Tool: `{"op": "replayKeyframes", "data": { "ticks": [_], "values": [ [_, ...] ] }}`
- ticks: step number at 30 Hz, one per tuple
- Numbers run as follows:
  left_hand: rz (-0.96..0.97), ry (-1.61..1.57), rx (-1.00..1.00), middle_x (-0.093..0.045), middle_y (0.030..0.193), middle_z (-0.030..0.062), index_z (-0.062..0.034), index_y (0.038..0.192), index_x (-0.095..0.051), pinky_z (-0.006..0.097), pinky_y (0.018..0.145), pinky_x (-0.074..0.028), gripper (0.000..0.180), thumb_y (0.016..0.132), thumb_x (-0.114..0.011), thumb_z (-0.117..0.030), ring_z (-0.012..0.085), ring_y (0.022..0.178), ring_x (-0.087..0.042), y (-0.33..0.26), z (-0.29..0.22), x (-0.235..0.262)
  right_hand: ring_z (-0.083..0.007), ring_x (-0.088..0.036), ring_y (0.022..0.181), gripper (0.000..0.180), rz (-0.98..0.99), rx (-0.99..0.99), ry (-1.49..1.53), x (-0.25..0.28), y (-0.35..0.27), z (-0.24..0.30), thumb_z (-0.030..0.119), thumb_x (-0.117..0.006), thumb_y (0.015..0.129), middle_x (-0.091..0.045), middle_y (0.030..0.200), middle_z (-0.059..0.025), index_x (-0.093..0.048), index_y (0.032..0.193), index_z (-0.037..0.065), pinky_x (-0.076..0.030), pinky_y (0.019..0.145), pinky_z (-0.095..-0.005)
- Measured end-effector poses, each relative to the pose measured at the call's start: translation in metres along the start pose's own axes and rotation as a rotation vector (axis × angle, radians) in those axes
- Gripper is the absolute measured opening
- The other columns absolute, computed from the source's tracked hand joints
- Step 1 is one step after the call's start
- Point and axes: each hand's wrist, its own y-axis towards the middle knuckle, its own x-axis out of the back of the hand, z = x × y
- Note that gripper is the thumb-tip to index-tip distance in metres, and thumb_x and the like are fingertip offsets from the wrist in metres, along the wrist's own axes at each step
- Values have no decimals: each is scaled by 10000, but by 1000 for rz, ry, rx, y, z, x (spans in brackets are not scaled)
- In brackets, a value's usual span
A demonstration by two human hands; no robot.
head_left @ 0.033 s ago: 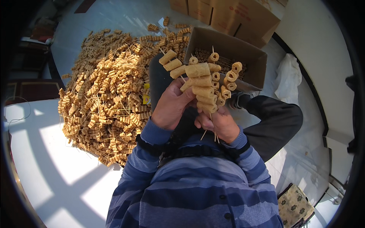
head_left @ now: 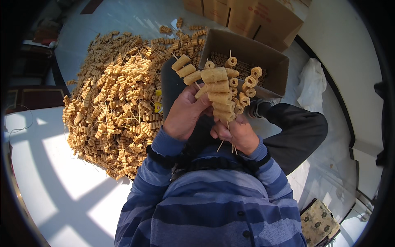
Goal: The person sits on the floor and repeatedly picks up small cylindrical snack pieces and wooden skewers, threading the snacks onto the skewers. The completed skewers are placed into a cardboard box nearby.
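Left hand [head_left: 185, 115]: its grip is clenched on a bunch of skewers [head_left: 222, 92] threaded with tan rolled pieces, held up in front of the chest.
Right hand [head_left: 236, 133]: just beside the left, its grip grasping the bare stick ends of the same bunch from below.
Skewers: fanned out above both hands, over the near edge of the open cardboard box [head_left: 247, 49].
Box: more filled skewers lie inside.
Heap [head_left: 119, 99]: a big pile of loose skewers on the floor [head_left: 61, 181], to the person's left.
Sleeves: blue striped.
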Motion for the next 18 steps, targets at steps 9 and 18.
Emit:
{"op": "replayKeyframes", "data": {
  "ticks": [9, 18],
  "values": [
    [5, -18, -14, -648, 1136, 33, -58, 1301, -527, 296, 795, -525, 392, 991, -656, -261, 132, 951, -629, 9, -2, 18, -84, -314, 513, 479, -26, -46, 54, -2, -1, 1, 475, -389, 1076, -340, 576, 42, -531, 1010, 22, -449, 647, -292],
    [54, 60, -40, -628, 1256, 69, -54, 1366, -477, 370, 945, -529, 454, 1013, -614, -306, 199, 1141, -630, 9, -10, 19, -86, -321, 513, 318, 7, -47, 121, 0, -3, 0, 319, -446, 1063, -356, 581, 34, -533, 1024, 16, -458, 662, -294]
  ]
}}
